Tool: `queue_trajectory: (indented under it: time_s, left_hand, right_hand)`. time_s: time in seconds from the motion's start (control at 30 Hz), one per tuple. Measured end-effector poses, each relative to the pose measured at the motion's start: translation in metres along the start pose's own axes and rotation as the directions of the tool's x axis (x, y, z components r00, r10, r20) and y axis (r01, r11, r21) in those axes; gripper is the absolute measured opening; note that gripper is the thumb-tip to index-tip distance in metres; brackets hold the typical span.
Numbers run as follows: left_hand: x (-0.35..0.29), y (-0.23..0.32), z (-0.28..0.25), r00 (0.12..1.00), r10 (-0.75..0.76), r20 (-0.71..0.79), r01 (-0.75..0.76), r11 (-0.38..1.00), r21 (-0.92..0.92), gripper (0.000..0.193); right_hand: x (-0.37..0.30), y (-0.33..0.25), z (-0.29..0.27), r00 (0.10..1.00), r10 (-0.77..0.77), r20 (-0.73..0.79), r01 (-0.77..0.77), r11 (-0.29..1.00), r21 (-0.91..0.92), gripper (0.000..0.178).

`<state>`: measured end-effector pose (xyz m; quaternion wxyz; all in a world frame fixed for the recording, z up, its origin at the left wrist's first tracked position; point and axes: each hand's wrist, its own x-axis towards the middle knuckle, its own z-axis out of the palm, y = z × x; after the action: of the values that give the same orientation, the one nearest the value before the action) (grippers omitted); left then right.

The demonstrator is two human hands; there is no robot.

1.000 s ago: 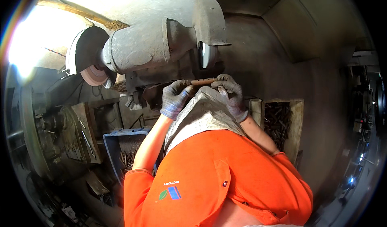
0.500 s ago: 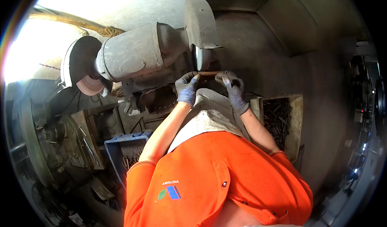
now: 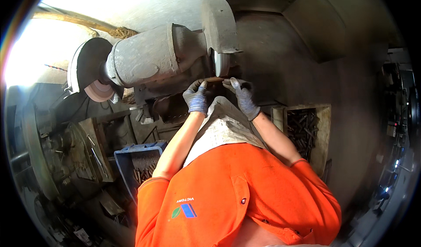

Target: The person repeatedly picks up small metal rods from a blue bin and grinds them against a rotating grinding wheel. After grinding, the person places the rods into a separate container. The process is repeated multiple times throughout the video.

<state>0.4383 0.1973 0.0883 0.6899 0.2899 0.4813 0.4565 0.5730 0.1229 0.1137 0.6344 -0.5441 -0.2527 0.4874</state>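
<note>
Head view: both gloved hands grasp one slim brown workpiece (image 3: 214, 79), held crosswise. Left hand (image 3: 196, 97) pinches its left end, right hand (image 3: 245, 98) its right end, thumbs and fingers closed. Piece sits right at the lower edge of the grey grinding wheel (image 3: 222, 65); can't tell if touching. Pinkish wheel (image 3: 99, 91) on the grinder's (image 3: 144, 56) other end. Blue crate (image 3: 123, 168): small rods (image 3: 144, 173) toward its right edge. Pale-rimmed box (image 3: 323, 133): dark rods (image 3: 301, 130) up to its left edge.
</note>
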Motion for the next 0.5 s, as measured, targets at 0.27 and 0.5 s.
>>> queue_trajectory:
  time_s: [0.27,0.5]
  left_hand:
    - [-0.001,0.001,-0.005,1.000,0.023,-0.010,-0.022,0.993,0.116,0.009]
    - [0.012,-0.032,0.022,0.999,-0.005,0.042,-0.004,0.979,0.206,0.008]
  right_hand:
    - [0.003,0.001,-0.001,0.998,0.036,0.044,-0.039,0.997,0.068,0.039]
    - [0.006,-0.004,-0.026,0.994,-0.039,-0.098,0.052,0.989,0.142,0.031]
